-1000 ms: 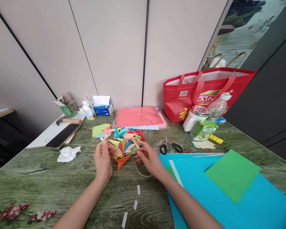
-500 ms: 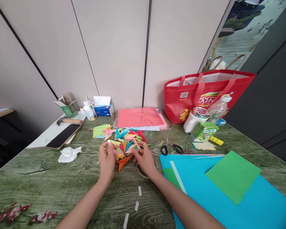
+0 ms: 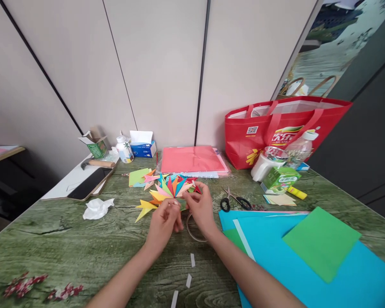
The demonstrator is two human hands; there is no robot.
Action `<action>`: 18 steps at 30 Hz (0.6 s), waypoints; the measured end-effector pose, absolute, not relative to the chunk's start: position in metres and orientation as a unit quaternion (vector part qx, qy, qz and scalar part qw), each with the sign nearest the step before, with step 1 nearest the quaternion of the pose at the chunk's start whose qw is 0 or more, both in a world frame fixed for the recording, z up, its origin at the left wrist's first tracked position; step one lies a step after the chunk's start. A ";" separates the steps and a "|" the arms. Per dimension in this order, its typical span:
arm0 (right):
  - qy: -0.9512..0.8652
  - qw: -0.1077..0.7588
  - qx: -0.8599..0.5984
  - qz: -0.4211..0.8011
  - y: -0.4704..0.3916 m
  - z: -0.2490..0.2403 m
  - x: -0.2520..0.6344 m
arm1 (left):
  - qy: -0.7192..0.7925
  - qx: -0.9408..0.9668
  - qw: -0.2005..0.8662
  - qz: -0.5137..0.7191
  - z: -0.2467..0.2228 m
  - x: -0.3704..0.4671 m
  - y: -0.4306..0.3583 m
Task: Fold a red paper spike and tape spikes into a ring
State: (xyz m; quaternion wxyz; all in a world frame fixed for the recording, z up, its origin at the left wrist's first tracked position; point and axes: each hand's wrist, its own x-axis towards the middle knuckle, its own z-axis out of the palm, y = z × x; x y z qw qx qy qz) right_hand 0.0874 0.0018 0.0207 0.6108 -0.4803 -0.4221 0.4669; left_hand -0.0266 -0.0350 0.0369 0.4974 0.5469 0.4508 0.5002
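My right hand (image 3: 201, 210) pinches the right side of a fan-shaped cluster of folded coloured paper (image 3: 169, 186), with pointed pink, red, orange, blue and yellow pieces spreading outward. Close beside it, my left hand (image 3: 163, 224) is closed, thumb against fingers, just below the cluster. A small whitish strip (image 3: 174, 203) shows at its fingertips. Yellow folded paper points (image 3: 145, 207) stick out to the left of the hands. Under my right wrist lies a roll of tape (image 3: 192, 231), partly covered. Several short white strips (image 3: 188, 280) are on the table between my forearms.
Black-handled scissors (image 3: 233, 200) lie right of my hands, before large blue sheets (image 3: 266, 252) with a green square (image 3: 322, 244). Behind are packaged red paper (image 3: 192, 159) and a red bag (image 3: 244, 147). Crumpled tissue (image 3: 98, 208), a phone (image 3: 90, 184) and a hammer (image 3: 99, 163) are left.
My left hand has moved right and nearer, from the cluster's left side to beside my right hand. The folded paper cluster now shows more fanned out. The view has shifted slightly.
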 end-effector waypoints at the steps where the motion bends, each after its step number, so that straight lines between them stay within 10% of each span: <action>1: -0.421 0.625 -0.469 0.461 0.002 0.023 0.091 | 0.441 0.548 0.495 0.510 0.036 -0.026 -0.036; 18: -0.466 0.631 -0.434 0.443 -0.027 0.029 0.118 | 0.316 0.517 0.620 0.499 0.023 -0.028 -0.030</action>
